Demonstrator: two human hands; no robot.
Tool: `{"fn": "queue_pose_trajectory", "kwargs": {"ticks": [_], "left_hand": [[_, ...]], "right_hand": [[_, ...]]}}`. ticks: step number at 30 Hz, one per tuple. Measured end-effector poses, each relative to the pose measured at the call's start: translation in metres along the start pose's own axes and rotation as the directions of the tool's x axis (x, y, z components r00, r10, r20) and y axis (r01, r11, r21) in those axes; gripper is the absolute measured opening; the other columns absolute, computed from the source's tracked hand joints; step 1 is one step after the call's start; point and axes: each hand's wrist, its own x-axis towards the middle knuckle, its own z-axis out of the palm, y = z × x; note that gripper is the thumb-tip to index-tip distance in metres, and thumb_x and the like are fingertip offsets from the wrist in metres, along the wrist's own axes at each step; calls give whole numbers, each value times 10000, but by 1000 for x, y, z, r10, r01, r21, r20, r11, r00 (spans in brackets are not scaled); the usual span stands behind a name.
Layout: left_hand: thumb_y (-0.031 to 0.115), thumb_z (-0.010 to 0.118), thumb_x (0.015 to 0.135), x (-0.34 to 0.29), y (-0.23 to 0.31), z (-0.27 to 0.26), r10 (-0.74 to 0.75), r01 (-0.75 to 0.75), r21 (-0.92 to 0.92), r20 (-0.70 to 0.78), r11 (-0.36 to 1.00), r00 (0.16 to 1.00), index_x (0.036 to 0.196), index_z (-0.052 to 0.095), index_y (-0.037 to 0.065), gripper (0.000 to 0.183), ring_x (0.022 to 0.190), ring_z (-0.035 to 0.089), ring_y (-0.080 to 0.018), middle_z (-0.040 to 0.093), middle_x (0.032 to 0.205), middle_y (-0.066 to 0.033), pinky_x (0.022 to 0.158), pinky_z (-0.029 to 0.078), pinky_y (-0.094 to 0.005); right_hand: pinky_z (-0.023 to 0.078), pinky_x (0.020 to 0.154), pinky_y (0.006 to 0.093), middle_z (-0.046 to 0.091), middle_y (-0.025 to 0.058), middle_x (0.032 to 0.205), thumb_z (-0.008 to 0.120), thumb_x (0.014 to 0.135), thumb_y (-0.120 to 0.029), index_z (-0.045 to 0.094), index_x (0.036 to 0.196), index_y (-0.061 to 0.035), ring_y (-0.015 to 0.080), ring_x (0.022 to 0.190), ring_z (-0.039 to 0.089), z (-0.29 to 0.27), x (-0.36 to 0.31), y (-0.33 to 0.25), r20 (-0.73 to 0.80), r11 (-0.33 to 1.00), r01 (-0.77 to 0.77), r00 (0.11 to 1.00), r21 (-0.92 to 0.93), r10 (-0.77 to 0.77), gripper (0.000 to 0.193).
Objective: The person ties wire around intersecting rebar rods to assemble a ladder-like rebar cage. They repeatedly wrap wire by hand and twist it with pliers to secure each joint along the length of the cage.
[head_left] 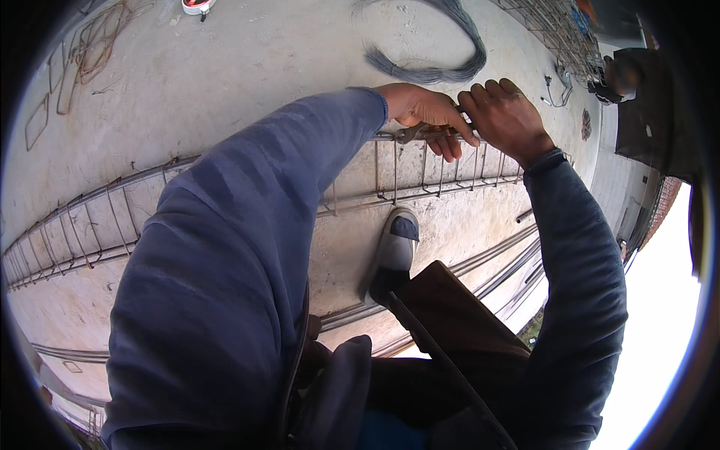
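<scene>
Bending both arms forward, the person brings the two bare hands together above a long steel cage (395, 174) that runs across the concrete floor (285, 64). The left hand (433, 112) has its grip clamped around a dark metal tool (409, 136); the head of this tool sticks out below the palm, on the left side, and lies over the upper bars of the cage. The right hand (504, 118) is just beside, with fingers curled together like a fist. A dark piece of the tool reaches to it, but I cannot tell if this grip is closed on it, because the fingers hide the place.

Both arms wear blue long sleeves (247, 180). Below the cage, one grey shoe (395, 244) with a dark patch stands on the floor, its toe near the lower bars. Just beyond the hands there lies a loop of thin grey wire (461, 71). More far, at the upper left, are bent rusty steel frames (86, 56), and at the upper edge a small white and red container (196, 7). At the upper right lies a pile of steel mesh (544, 30). Long bars (495, 259) lie on the floor behind the shoe.
</scene>
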Motion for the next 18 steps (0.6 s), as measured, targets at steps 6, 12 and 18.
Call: {"fn": "queue_pose_trajectory", "kwargs": {"ticks": [6,12,18], "left_hand": [[380,652,1056,-8,-17,37,383,25,692,-429,722,818,1082,751,30,365,939,766,-337,777,976,-156,852,595,-493],[410,754,924,-6,-17,51,362,84,689,-477,720,801,1232,697,17,503,1065,742,-404,769,1117,-216,920,586,-498],[584,907,743,-25,17,-3,250,19,797,-212,603,945,1425,640,14,928,1198,710,-319,723,1327,-168,1023,561,-400]], "right_hand": [[537,1032,439,744,142,1073,872,776,-204,722,1087,-86,286,1094,722,-58,27,-11,334,984,-139,938,110,96,365],[631,825,452,797,151,929,752,873,-170,771,1067,-52,327,881,792,-29,14,-12,554,933,-317,813,169,176,228],[607,690,484,748,149,816,667,953,-140,620,1031,-82,357,741,762,74,-57,-43,255,862,-378,919,339,302,108]]}}
